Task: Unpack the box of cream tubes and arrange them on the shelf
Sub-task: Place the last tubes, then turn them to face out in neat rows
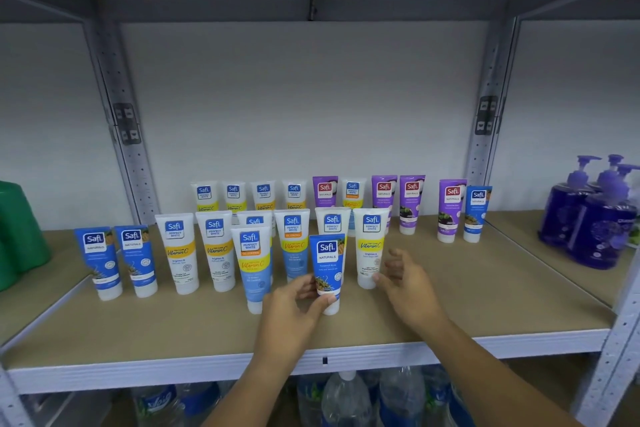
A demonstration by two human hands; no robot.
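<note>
Holding a blue tube [327, 270] upright on its white cap with my left hand [294, 302], I have my thumb and fingers closed around its lower end, near the front middle of the shelf board [485, 295]. My right hand [405, 277] hangs at its three o'clock, fingers spread and gripping nothing, their tips just beside the white Vitamin C tube [370, 246]; whether they touch it I cannot tell.

I judge this tube light and soft-walled, with a glossy skin that could slip, and top-heavy when stood on its narrow cap. The firm part is down by the cap and shoulder, where I have it now; squeezing the middle would only dent it.

Its label reads "Safi" and "NATURALS"; the finer print is too small to read. At its nine o'clock stands a light-blue tube [252, 267] marked "Safi PERFECT WHITE", "OIL CONTROL" and "Vitamin C". Far at nine o'clock two more blue Naturals tubes [117, 260] stand side by side. Toward twelve and one o'clock, the back row mixes white tubes with purple Naturals tubes [412, 203]. Purple pump bottles [588, 218] sit far at three o'clock. No box shows in this view.
</note>
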